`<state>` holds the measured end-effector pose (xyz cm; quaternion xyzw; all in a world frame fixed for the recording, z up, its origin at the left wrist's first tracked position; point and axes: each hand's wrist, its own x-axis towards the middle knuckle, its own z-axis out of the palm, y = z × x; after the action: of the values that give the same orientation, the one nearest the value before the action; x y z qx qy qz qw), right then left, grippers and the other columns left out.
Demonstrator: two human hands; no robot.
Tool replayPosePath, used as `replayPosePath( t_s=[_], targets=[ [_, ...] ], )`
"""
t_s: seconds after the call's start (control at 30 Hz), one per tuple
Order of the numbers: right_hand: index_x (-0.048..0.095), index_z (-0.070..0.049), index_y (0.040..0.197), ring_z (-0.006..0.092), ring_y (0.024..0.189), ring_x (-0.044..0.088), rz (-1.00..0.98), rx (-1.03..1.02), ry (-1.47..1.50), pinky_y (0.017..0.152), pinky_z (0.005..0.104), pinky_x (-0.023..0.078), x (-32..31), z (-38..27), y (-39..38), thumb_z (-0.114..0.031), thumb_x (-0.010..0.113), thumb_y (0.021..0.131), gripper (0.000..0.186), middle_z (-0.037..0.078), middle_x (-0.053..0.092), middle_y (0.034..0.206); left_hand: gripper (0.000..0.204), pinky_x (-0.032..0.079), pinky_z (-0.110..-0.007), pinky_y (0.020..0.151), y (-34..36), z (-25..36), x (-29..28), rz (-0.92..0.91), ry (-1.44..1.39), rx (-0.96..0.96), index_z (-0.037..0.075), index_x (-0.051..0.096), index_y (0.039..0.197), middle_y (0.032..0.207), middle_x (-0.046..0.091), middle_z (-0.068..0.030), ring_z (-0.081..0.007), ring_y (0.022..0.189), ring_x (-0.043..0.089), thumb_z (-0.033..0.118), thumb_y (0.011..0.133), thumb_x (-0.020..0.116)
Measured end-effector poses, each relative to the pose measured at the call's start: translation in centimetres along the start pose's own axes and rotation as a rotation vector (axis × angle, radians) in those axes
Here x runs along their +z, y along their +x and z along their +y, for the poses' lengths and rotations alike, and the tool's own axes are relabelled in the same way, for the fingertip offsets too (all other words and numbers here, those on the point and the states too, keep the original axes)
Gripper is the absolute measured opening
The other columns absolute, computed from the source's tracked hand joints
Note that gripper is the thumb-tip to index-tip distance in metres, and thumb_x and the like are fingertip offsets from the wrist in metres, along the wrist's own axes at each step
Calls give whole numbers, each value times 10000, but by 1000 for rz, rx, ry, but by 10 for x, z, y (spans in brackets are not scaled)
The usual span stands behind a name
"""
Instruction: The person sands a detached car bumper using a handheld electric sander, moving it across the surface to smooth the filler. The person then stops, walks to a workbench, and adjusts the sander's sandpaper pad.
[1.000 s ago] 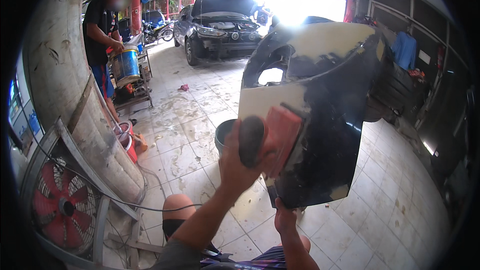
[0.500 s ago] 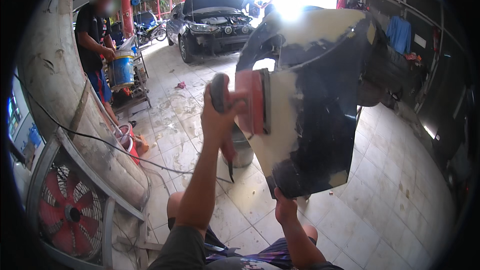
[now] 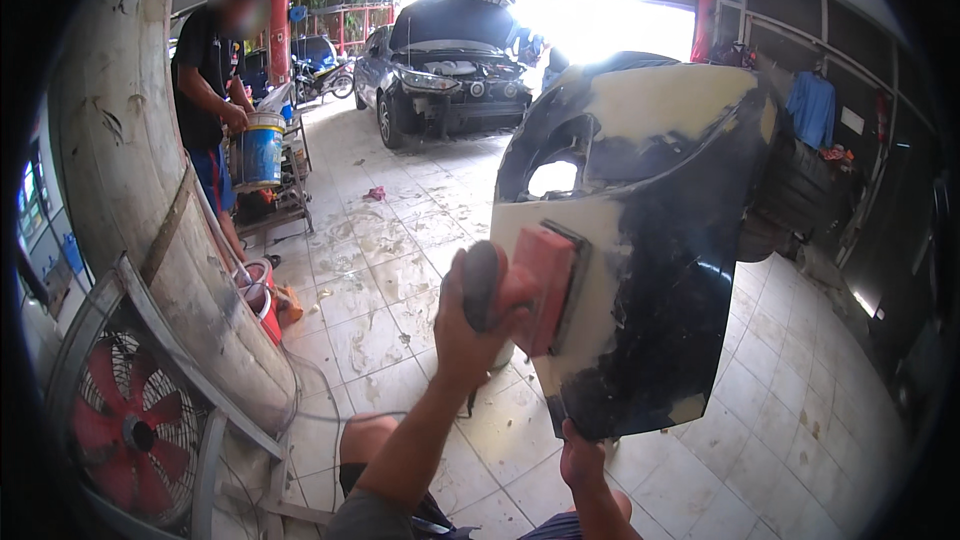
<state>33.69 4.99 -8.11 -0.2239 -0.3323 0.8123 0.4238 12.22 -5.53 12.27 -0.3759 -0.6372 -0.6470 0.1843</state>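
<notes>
My left hand (image 3: 468, 335) is wrapped round the dark grip of a red power sander (image 3: 548, 285). The sander's flat pad rests against the pale, filler-coated left side of a large curved car body panel (image 3: 672, 310), which looks like a bumper. Black paint shows over much of that panel, with cream patches at its top and lower corners. At its bottom edge my right hand (image 3: 582, 462) grips the panel, thumb in front and the other fingers mostly hidden.
A person (image 3: 215, 90) at left holds a blue bucket (image 3: 262, 150) near a pillar (image 3: 150, 180). A red-bladed fan (image 3: 135, 430) stands at lower left, with red buckets (image 3: 265, 305) close by. Behind is a dark car (image 3: 450, 85), hood raised. A thin cord (image 3: 375, 414) trails over the tiles.
My left hand has brought the sander lower along the panel's pale side. The cord now hangs lower. My view has shifted slightly up and left; my right hand keeps its hold.
</notes>
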Motion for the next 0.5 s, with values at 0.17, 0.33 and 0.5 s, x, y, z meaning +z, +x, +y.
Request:
replayPosePath(
  t_s=[0.17,0.33,0.5],
  targets=[
    [527,-54,1509,219,1360,584,-11,-12,30,1207,353,405,3,-1,-6,115,750,901,669,52,615,1465,1143,542,-402,1070,46,-57,1,47,-142,-106,-4,307,1648,1423,660,-191,-300,1261,678,290,760,963],
    [540,-57,1498,217,1350,592,-38,-7,12,1199,348,419,-2,-5,-9,122,757,890,670,53,613,1473,1082,581,-395,1003,85,-106,3,71,-147,-229,10,328,1644,1337,701,-165,-261,1168,724,290,796,938],
    [522,-60,1514,221,1365,580,22,-5,-26,1213,358,406,-8,0,-2,123,758,889,692,57,598,1493,1084,601,-380,948,88,-113,-1,57,-290,-364,44,353,1638,1229,730,-135,-245,1123,733,346,781,945]
  ],
)
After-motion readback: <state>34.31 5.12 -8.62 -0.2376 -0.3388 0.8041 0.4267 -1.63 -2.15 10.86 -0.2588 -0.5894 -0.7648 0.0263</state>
